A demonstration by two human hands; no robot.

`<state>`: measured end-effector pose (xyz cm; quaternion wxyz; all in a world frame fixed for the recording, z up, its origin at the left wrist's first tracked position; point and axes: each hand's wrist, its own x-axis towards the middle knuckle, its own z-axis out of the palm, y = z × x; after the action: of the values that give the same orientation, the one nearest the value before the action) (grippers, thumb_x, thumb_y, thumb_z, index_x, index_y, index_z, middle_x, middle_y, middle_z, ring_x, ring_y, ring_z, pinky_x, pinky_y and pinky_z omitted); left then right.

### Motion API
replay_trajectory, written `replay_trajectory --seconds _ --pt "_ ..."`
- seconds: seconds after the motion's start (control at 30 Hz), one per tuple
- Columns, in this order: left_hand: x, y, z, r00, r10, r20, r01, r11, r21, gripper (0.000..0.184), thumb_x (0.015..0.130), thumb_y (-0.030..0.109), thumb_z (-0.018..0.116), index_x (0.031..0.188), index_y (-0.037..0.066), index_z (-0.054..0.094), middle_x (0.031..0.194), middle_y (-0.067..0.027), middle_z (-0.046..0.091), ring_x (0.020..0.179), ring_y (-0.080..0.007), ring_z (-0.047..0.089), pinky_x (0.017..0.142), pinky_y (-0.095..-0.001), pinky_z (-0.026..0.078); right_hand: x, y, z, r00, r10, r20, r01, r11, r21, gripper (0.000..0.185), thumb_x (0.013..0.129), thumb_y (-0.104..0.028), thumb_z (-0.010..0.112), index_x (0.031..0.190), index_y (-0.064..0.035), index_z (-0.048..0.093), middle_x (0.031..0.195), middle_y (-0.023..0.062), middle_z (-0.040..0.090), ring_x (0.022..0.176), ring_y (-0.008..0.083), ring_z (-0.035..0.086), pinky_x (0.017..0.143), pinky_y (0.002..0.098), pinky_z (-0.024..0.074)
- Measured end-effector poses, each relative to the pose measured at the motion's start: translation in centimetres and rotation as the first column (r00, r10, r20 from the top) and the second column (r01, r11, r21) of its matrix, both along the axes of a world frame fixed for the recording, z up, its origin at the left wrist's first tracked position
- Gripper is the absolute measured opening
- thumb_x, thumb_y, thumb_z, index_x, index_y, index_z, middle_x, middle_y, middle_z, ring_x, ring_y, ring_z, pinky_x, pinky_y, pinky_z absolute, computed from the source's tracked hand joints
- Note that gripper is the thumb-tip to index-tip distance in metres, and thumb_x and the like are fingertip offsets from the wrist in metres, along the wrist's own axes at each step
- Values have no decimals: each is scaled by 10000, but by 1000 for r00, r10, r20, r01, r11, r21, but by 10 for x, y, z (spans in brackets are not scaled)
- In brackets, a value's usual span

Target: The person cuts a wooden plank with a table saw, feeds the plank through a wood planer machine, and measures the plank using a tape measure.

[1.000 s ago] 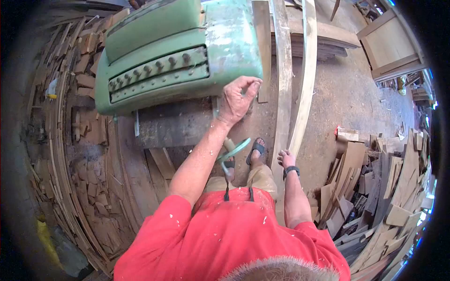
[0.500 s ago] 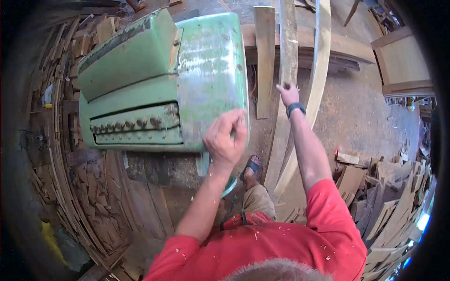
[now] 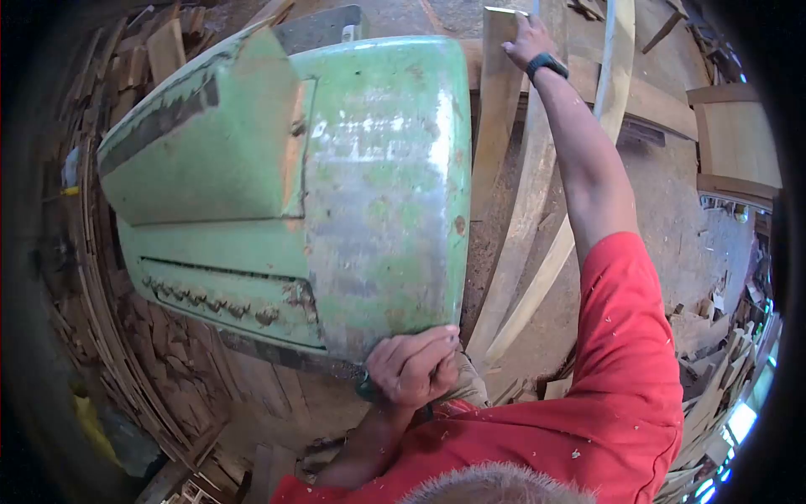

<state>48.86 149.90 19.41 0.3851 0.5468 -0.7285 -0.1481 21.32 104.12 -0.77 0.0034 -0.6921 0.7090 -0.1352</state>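
Note:
My left hand [image 3: 413,367] is closed, its fingers curled in at the lower right corner of a worn green machine [image 3: 386,193]. It looks to be against the machine's edge, and whatever the fingers may hold is hidden. My right hand [image 3: 531,40], with a dark watch on the wrist, reaches far forward to the top end of a short wooden board [image 3: 497,109]. Thumb and fingers are apart at the board's right edge. Beneath and beside that arm run a long plank [image 3: 529,185] and a paler, slightly curved plank [image 3: 617,67].
A thick beam [image 3: 651,105] lies crosswise under the planks. Wood offcuts [image 3: 185,361] and long strips are heaped on the left, with more scrap wood [image 3: 714,370] at the lower right. A pale wooden panel [image 3: 739,139] stands at the right.
My right hand has gone forward from the middle plank to the short board's far end. My left hand has dropped lower, to the machine's corner. The view has shifted, and the machine looks larger.

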Motion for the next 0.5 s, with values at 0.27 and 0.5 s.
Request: replay_trajectory --seconds 0.27,0.5 --pt "2 2 -2 999 -36 20 36 999 40 96 949 200 597 1024 142 582 927 -3 743 624 -151 627 565 -288 452 25 3 17 981 -67 -184 76 996 40 812 783 -351 742 1456 -60 393 1458 191 435 1354 376 412 1083 494 399" --pt "3 -1 0 1000 -28 7 27 999 24 100 955 213 598 1018 135 596 925 -9 740 618 -152 630 557 -278 465 7 16 27 994 36 -101 -47 993 -107 787 729 -564 788 1296 -86 527 1252 194 557 1192 391 544 1031 481 444"
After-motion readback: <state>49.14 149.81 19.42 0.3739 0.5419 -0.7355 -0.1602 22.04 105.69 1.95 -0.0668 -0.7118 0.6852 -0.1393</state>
